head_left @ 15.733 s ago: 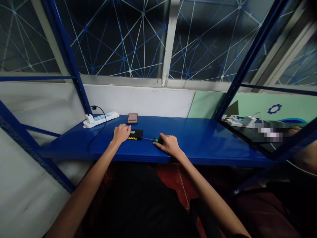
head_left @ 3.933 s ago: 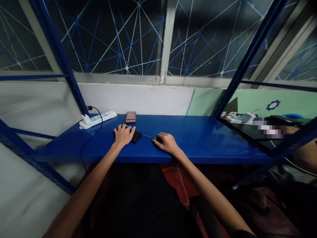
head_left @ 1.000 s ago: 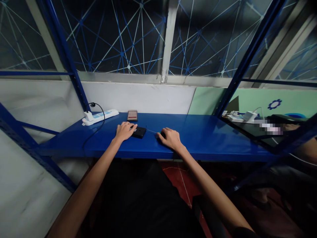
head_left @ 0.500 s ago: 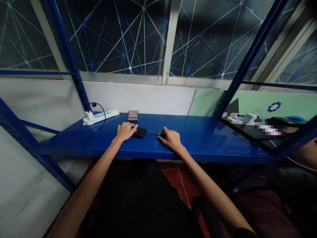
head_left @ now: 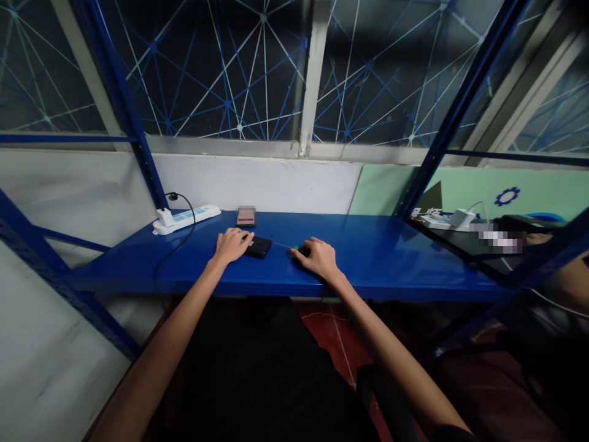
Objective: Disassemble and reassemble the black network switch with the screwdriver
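My left hand [head_left: 232,244] is closed on the left end of a flat black box-like device [head_left: 259,247], which lies on the blue tabletop [head_left: 368,258]. Its fingers hide part of the device, and I cannot make out its exact kind. My right hand [head_left: 317,256], fingers curled, grips the green-and-black handle of a screwdriver [head_left: 296,248]. The thin shaft points left toward the device's right side; whether the tip touches it is too small to tell. Behind the device sits a small clear-lidded case [head_left: 246,216].
A white power strip [head_left: 186,219] with a plug and black cable [head_left: 177,247] lies at the back left. Blue metal posts [head_left: 133,116] frame the table. At right are a white charger [head_left: 462,217], dark items and part of another person [head_left: 575,285].
The view shifts very slightly. My right fingers have changed position a little round the screwdriver handle, and less of its green end shows. My left hand stays on the device.
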The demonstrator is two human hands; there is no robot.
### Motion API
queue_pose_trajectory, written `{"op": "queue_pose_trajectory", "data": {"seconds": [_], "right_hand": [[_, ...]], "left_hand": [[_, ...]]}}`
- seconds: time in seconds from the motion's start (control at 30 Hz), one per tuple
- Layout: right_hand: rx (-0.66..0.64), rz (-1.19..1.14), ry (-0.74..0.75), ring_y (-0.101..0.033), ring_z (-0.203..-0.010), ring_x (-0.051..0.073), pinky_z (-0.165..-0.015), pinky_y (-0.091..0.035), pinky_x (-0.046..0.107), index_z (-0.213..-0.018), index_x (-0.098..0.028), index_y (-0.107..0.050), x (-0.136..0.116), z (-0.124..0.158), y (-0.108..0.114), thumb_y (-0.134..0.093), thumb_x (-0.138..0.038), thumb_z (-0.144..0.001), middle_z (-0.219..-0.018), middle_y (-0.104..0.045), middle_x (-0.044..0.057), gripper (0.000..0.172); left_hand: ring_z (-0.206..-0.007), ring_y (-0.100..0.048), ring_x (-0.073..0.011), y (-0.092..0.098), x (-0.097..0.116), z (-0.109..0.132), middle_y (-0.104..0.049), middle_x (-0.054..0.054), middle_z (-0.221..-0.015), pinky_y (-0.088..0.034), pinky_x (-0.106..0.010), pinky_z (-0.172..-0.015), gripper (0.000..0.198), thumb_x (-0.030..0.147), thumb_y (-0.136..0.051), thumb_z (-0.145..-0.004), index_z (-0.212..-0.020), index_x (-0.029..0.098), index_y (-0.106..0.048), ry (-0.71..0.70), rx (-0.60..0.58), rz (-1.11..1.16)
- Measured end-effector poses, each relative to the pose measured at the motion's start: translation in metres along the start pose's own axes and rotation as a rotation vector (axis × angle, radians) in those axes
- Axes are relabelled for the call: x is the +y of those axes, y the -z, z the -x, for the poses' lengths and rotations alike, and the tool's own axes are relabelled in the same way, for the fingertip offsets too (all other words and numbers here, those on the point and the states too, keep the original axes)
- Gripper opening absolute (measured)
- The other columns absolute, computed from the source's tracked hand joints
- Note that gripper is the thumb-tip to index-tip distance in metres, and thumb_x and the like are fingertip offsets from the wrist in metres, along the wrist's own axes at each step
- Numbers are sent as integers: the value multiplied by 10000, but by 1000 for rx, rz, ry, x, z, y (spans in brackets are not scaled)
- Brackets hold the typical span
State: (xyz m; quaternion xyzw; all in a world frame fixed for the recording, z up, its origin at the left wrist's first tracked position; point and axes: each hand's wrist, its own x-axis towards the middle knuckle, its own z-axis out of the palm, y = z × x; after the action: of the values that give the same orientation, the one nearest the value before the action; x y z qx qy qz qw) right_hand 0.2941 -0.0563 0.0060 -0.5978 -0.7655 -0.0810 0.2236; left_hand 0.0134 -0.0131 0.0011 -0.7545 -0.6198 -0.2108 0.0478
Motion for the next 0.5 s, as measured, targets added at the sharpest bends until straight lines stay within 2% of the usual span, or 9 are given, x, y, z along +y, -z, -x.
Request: {"op": "queue_pose_trajectory", "data": {"seconds": [0.1,0.27,0.5], "right_hand": [[1,-11,12,-607,-747,171,-558,-278,267,-842,-221,-674,2,-1,-3,-516,-654,-857,-913,-664,43,461],[-6,-12,4,-609,-716,176,-541,-236,265,-920,-235,-611,3,-1,-4,-618,-575,-812,-868,-690,23,357],[-70,66,-27,-637,-706,213,-555,-245,270,-1033,-241,-596,0,0,-1,-560,-600,-849,-801,-710,46,405]], "left_hand": [[-1211,-506,-322,0,-1,0,-659,-98,-1234,-414,-479,-942,554,541,-267,-979,-1163,249,-700,-1,1,4],[-1157,-545,-314,-1,-1,0,-676,-103,-1196,-443,-450,-900,532,512,-290,-978,-1136,233,-715,-17,22,-4],[-1143,-556,-311,-1,0,0,-684,-98,-1179,-443,-447,-906,528,513,-296,-977,-1130,241,-721,-15,25,-15]]}}
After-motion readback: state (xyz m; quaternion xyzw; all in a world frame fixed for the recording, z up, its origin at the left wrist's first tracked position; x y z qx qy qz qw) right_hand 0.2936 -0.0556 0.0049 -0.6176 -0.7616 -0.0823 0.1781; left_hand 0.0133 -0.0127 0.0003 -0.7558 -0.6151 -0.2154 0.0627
